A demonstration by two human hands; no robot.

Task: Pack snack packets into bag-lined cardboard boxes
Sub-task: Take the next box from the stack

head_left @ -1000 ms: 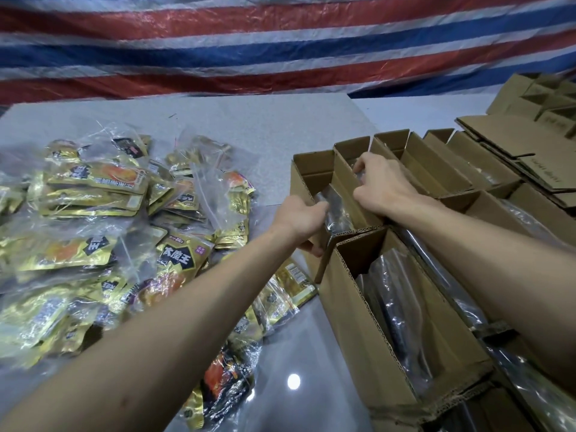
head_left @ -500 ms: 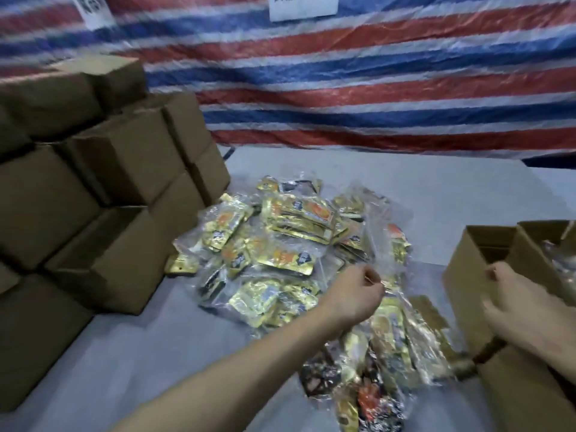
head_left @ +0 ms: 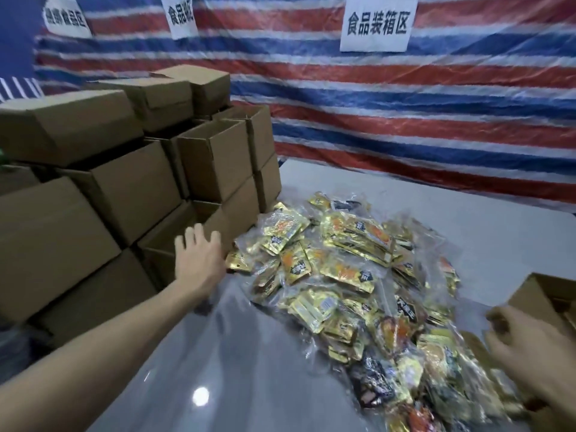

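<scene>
Snack packets right of left fingers: gold foil, orange-and-black print, under clear film. Cardboard boxes at those fingers: plain brown. Table below: glossy grey. Tarp beyond: red/white/blue stripes. Signs: white, black characters.

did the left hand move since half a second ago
Yes. The left hand has gone leftward, from over the snack packets to the stacked cardboard boxes beside the pile, fingers spread.
</scene>
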